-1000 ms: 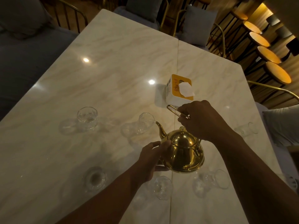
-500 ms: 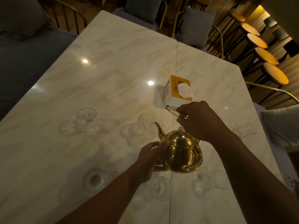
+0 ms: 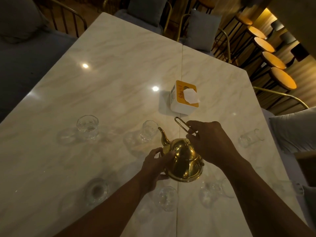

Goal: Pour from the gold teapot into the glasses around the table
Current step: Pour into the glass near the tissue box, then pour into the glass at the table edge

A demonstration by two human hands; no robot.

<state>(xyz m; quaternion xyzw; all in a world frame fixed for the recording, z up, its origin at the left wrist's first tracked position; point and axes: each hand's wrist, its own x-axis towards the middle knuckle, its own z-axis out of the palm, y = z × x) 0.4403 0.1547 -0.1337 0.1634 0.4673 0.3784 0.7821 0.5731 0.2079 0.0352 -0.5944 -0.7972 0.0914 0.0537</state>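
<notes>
Nearest the camera, three empty glasses (image 3: 166, 198) on the marble surface (image 3: 106, 93), left hand (image 3: 156, 164) fingers cupping the gold teapot (image 3: 183, 162), right hand (image 3: 212, 142) fingers gripping its wire handle (image 3: 183, 124), spout at a glass (image 3: 149, 130), beyond it an orange-topped tissue box (image 3: 183, 98), print unreadable

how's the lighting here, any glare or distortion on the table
Head view: dim, warm light; two ceiling-lamp glare spots on the marble table, one beside the tissue box; wide-angle bending of the table edges; the clear glasses show faintly; the gold teapot catches highlights.
</notes>
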